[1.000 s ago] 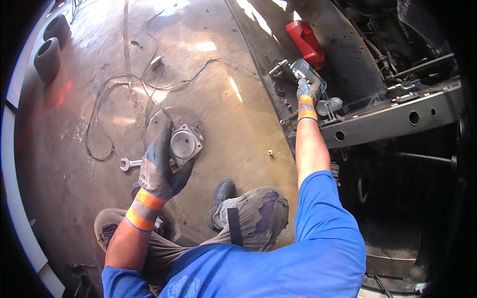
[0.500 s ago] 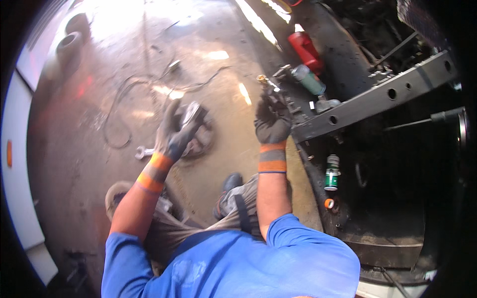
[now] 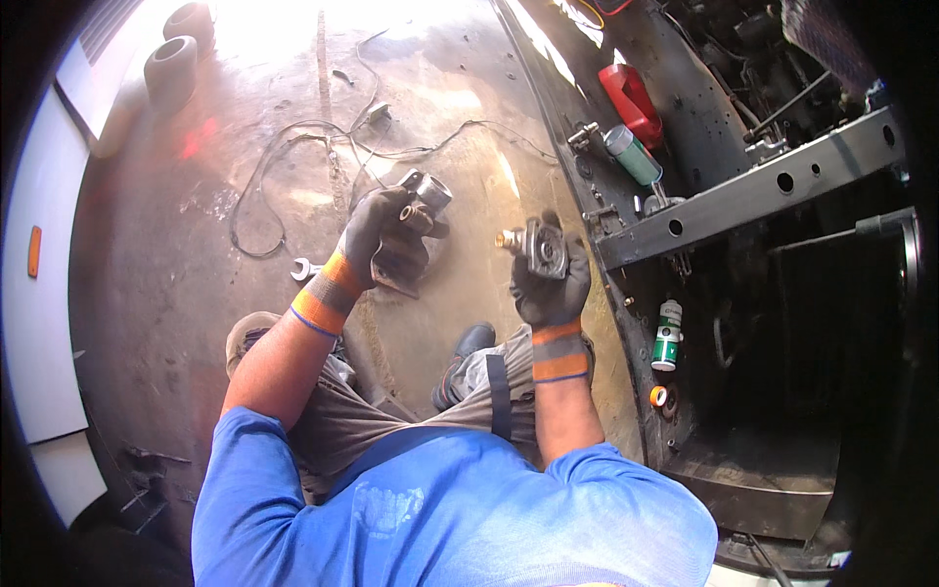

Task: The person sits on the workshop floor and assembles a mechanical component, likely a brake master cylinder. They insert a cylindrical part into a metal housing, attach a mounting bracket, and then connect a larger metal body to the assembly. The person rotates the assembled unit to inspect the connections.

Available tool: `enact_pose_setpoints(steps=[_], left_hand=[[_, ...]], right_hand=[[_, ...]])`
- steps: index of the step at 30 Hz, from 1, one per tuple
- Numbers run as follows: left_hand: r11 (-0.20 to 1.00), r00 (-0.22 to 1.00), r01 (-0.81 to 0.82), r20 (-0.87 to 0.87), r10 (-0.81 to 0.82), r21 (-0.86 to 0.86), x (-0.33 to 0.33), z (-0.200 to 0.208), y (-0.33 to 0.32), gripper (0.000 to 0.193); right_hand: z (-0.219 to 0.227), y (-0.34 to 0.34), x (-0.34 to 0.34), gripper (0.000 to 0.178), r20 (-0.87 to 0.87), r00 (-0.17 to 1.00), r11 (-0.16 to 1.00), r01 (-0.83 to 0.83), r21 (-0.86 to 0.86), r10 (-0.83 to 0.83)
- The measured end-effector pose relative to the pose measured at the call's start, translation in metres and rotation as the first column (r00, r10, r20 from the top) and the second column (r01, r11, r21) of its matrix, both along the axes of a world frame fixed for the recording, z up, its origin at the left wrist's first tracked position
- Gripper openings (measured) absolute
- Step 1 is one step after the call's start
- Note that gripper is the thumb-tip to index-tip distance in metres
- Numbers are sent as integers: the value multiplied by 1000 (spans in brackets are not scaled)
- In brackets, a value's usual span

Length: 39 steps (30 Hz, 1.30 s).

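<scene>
My left hand, in a dark work glove with an orange cuff, is closed on a metal housing with a round opening and a short threaded stub. Opposite it, my right hand, gloved alike, grips a squarish metal valve-like part. A brass fitting sticks out of that part toward the left. The two parts are held apart. Beneath my left hand is a dark piece with a reddish edge; its kind is unclear. A wrench lies on the floor beside my left cuff.
A cable loops over the floor ahead. On the right, a steel beam juts in. Near it are a red container, a greenish can, a green-white can and an orange tape roll. A white vehicle panel stands left.
My left hand has come away from the pile on the floor, lifting the metal housing into clear view. My right hand has lowered and turned its part. The view has shifted slightly.
</scene>
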State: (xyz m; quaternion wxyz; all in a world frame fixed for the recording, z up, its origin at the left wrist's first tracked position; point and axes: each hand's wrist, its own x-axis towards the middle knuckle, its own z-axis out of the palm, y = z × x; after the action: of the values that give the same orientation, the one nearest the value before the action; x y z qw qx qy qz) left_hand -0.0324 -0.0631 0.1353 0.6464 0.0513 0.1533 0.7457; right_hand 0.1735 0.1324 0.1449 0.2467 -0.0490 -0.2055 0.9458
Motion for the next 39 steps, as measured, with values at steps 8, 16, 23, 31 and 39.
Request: enact_pose_setpoints(steps=[8, 16, 23, 31, 39], left_hand=[[999, 987, -49, -153, 45, -19, 3, -9, 8, 31], [898, 604, -396, -791, 96, -194, 7, -16, 5, 32], [920, 202, -368, -955, 219, 133, 0, -60, 13, 38], [893, 884, -139, -460, -83, -427, 4, -61, 23, 53], [851, 972, 30, -182, -147, -524, 6, -46, 41, 60]], right_hand=[[-31, -11, -8, 56, 14, 957, 955, -290, -63, 291], [-22, -16, -38, 65, 53, 964, 955, -266, 133, 261], [-48, -2, -66, 56, 221, 923, 940, -335, 62, 315], [-83, -25, -74, 54, 313, 936, 899, -268, 346, 159], [-85, -12, -64, 48, 326, 907, 909, -350, 225, 268]])
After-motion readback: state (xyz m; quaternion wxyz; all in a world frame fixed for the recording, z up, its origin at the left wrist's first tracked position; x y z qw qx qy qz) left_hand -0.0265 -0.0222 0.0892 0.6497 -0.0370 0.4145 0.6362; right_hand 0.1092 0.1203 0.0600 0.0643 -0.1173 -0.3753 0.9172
